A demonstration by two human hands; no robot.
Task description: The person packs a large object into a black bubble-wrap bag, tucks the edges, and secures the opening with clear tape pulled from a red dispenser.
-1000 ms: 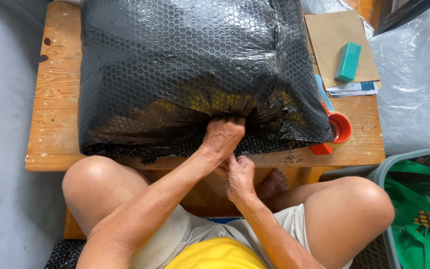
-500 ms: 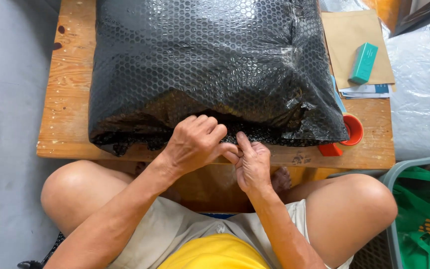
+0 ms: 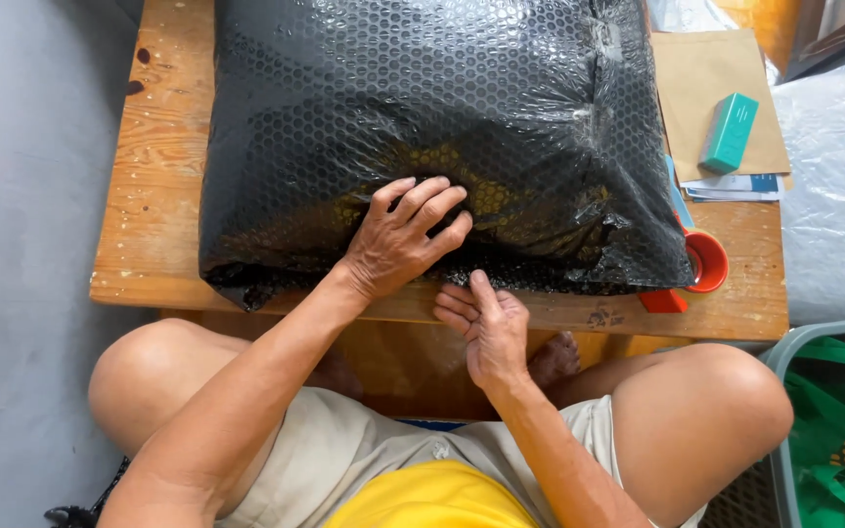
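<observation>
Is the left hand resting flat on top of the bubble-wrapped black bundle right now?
Yes, the left hand lies palm down, fingers spread, on the bubble-wrapped black bundle, while the right hand touches its near edge.

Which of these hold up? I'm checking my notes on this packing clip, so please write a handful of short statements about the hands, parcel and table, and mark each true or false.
1. The left hand lies flat on top of the black bubble-wrapped parcel. True.
2. The right hand holds the teal box. False: it is at the parcel's near edge; the box lies apart on a brown envelope.
3. The parcel rests on a wooden table. True.
4. The orange tape dispenser lies left of the parcel. False: it is at the parcel's right near corner.
5. A green basket stands at the right. True.
</observation>
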